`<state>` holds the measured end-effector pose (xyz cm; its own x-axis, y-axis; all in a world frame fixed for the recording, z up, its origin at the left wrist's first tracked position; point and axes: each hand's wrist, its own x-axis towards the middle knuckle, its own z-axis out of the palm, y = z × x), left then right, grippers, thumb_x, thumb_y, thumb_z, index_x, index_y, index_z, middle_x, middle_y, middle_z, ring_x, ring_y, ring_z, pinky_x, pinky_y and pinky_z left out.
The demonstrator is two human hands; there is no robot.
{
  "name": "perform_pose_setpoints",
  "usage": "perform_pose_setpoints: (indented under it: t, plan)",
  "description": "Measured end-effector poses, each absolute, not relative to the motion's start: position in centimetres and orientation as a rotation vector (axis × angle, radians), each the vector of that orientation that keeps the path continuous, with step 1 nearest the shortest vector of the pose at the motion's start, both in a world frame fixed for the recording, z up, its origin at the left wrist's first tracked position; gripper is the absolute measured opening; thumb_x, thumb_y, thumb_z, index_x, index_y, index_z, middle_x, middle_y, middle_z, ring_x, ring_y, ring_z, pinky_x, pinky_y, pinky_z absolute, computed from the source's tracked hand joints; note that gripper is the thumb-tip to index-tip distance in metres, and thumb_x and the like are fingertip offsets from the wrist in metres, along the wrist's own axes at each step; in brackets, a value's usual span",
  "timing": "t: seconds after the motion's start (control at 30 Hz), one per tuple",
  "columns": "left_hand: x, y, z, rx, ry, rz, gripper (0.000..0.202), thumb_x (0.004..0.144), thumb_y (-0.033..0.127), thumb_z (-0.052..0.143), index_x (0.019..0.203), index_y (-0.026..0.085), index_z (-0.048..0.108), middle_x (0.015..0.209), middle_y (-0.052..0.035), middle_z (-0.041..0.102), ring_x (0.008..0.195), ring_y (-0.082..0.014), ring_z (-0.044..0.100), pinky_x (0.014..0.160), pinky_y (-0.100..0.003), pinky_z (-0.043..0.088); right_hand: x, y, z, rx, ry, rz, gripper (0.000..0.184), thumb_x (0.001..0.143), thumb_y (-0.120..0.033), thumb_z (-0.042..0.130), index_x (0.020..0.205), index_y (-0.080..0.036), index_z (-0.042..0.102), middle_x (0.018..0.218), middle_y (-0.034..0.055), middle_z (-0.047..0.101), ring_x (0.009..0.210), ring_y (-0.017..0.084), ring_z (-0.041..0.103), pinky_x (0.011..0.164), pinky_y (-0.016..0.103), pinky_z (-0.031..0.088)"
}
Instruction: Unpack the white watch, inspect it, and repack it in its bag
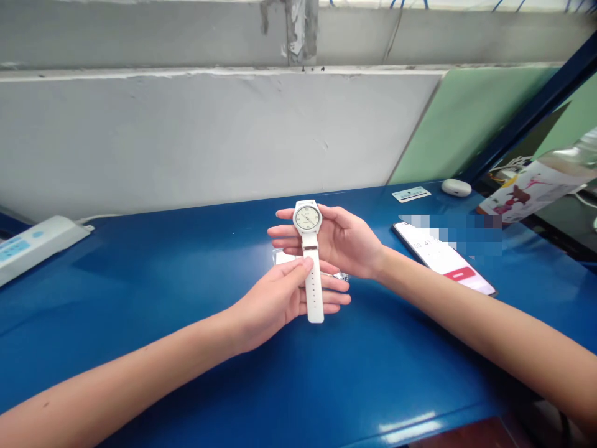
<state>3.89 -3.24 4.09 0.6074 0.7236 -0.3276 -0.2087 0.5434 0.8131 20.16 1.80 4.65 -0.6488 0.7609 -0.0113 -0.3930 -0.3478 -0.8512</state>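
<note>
A white wristwatch [308, 218] with a pale round dial is held above the blue table, dial facing me. Its strap, with a row of holes, hangs down toward me. My left hand [280, 292] pinches this strap, thumb on top and fingers stretched out behind it. Around the watch case is my right hand [347, 239], its thumb at the case's right edge and its fingers passing behind. Partly hidden behind the hands, a clear and white item [281, 256] and a small shiny metallic piece [343, 277] lie on the table; I cannot make out their kinds.
On the blue table [186, 249], a phone [438, 258] with a lit screen lies right of my hands. Beyond it are a card [411, 194], a white earbud case [456, 187] and a labelled bottle [536, 183]. A white power strip [41, 246] is at left. A wall [209, 130] stands behind.
</note>
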Motion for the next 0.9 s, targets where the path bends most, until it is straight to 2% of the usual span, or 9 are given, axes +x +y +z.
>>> perform_pose_setpoints:
  t: [0.1,0.2,0.33,0.43,0.53,0.7,0.8,0.9]
  plan:
    - [3.9,-3.2,4.1,0.785,0.761,0.59,0.03,0.103,0.034,0.048,0.102,0.01,0.066,0.094,-0.0159,0.076,0.087,-0.0258,0.076,0.082,-0.039,0.06,20.2,1.9,4.7,-0.593,-1.126,2.005,0.048,0.097,-0.034,0.026,0.127,-0.017,0.06,0.125,0.0114,0.071,0.119,0.024,0.064,0.106,0.047,0.046]
    - [3.8,-3.2,4.2,0.78,0.784,0.57,0.031,0.103,0.037,0.049,0.103,0.011,0.065,0.087,-0.0135,0.075,0.077,-0.0234,0.075,0.078,-0.039,0.06,20.4,2.1,4.6,-0.649,-1.086,2.01,0.042,0.097,-0.035,0.034,0.121,-0.016,0.064,0.12,0.0122,0.072,0.105,0.023,0.069,0.1,0.044,0.05]
    - [3.9,-3.3,4.4,0.806,0.781,0.637,0.032,0.098,0.041,0.059,0.108,0.011,0.065,0.086,-0.0092,0.073,0.074,-0.0189,0.072,0.075,-0.033,0.058,20.5,2.5,4.3,-0.786,-1.038,1.916,0.028,0.093,-0.041,0.058,0.1,-0.017,0.071,0.093,0.008,0.074,0.084,0.018,0.069,0.088,0.034,0.056]
    - [4.0,-3.2,4.4,0.804,0.751,0.671,0.028,0.099,0.037,0.059,0.11,0.011,0.064,0.085,-0.0075,0.072,0.073,-0.0171,0.071,0.074,-0.03,0.057,20.4,2.7,4.0,-0.815,-1.005,1.794,0.021,0.084,-0.04,0.073,0.091,-0.02,0.072,0.081,0.0028,0.071,0.079,0.016,0.068,0.083,0.031,0.057]
    - [4.1,-3.1,4.3,0.793,0.719,0.673,0.033,0.101,0.038,0.053,0.107,0.009,0.066,0.084,-0.0099,0.073,0.075,-0.019,0.073,0.075,-0.03,0.057,20.3,2.9,3.9,-0.761,-0.987,1.702,0.022,0.081,-0.042,0.077,0.089,-0.023,0.071,0.091,0.0023,0.074,0.092,0.017,0.07,0.092,0.031,0.056]
    - [4.4,-3.2,4.1,0.814,0.699,0.666,0.034,0.1,0.042,0.054,0.109,0.011,0.065,0.086,-0.0111,0.075,0.078,-0.0214,0.074,0.077,-0.033,0.057,20.4,2.6,4.2,-0.7,-1.147,1.838,0.03,0.096,-0.047,0.056,0.11,-0.024,0.069,0.124,0.0079,0.071,0.12,0.022,0.064,0.106,0.041,0.051]
    - [4.6,-3.4,4.0,0.843,0.717,0.692,0.035,0.1,0.042,0.053,0.103,0.01,0.066,0.094,-0.0139,0.076,0.08,-0.0226,0.074,0.078,-0.034,0.057,20.5,2.4,4.4,-0.661,-1.221,1.956,0.03,0.096,-0.042,0.058,0.119,-0.024,0.066,0.129,0.0083,0.069,0.122,0.022,0.063,0.106,0.042,0.051]
    - [4.8,-3.5,3.9,0.847,0.711,0.698,0.031,0.101,0.039,0.053,0.106,0.01,0.065,0.099,-0.0154,0.076,0.083,-0.0244,0.075,0.08,-0.036,0.057,20.6,2.3,4.4,-0.683,-1.206,1.97,0.027,0.095,-0.038,0.061,0.116,-0.022,0.068,0.127,0.0089,0.071,0.12,0.023,0.064,0.101,0.041,0.054]
